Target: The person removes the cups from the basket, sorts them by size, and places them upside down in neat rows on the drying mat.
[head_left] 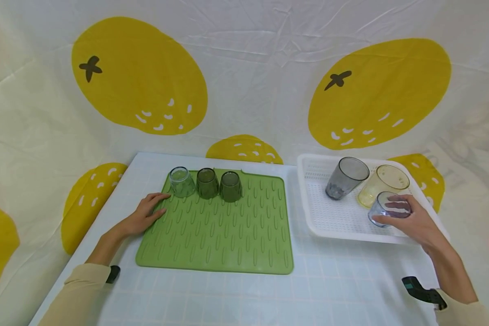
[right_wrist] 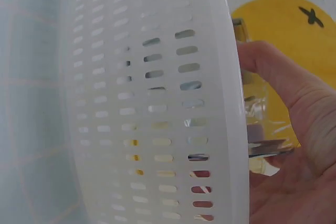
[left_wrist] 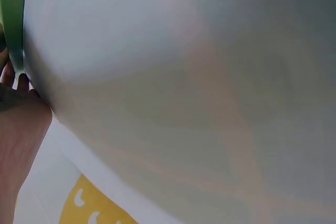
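Observation:
In the head view my right hand holds a small clear bluish glass inside the white perforated basket, thumb on the near side and fingers on the far side. The basket wall hides much of this glass in the right wrist view, where the hand reaches in over the rim. My left hand rests on the left edge of a green ribbed drying mat. Near its fingertips a pale greenish glass stands upside down, beside two dark grey glasses, the middle one and the right one.
A tall grey tumbler leans in the basket, and a yellowish tumbler tilts behind the held glass. Basket and mat lie on a pale checked table. A white cloth with yellow fruit prints hangs behind the table.

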`<state>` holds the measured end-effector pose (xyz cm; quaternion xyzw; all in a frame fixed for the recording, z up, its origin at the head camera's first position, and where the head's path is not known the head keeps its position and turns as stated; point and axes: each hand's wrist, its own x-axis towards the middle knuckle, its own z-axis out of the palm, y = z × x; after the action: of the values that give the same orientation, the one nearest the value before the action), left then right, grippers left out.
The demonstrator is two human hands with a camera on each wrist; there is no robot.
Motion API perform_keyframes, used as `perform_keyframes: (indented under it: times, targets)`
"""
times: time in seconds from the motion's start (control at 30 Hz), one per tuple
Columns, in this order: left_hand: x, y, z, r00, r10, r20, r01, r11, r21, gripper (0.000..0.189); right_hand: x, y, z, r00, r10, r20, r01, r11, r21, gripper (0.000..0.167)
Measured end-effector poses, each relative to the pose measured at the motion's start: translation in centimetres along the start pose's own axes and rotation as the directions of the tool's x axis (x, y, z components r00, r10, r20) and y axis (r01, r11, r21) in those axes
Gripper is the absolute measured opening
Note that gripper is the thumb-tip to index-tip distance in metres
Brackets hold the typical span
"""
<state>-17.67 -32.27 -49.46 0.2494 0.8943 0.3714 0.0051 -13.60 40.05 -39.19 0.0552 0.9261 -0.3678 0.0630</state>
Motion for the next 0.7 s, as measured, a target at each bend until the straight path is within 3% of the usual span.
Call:
perform_keyframes:
  times: [0.27, 0.47, 0.7]
  targets:
    - [-0.1, 0.1, 0.0, 1.0, -0.009, 0.01, 0.009, 1.0, -0.003, 0.044, -0.4, -0.8, 1.0, 0.996, -0.043, -0.074, 0.047, 0.997, 0.058, 0.069]
    - [0.0, 0.0, 0.0, 1.0, -0.001, 0.004, 0.001, 1.0, 0.003, 0.044, -0.4, -1.7, 1.8, 0.984, -0.125, -0.127, 0.145, 0.976, 0.165, 0.063]
    - [-0.1, 0.1, 0.1, 1.0, -0.003, 0.0, 0.003, 1.0, 0.011, 0.044, -0.2, -2.9, 3.0, 0.99, -0.079, -0.116, 0.104, 0.967, 0.233, 0.062]
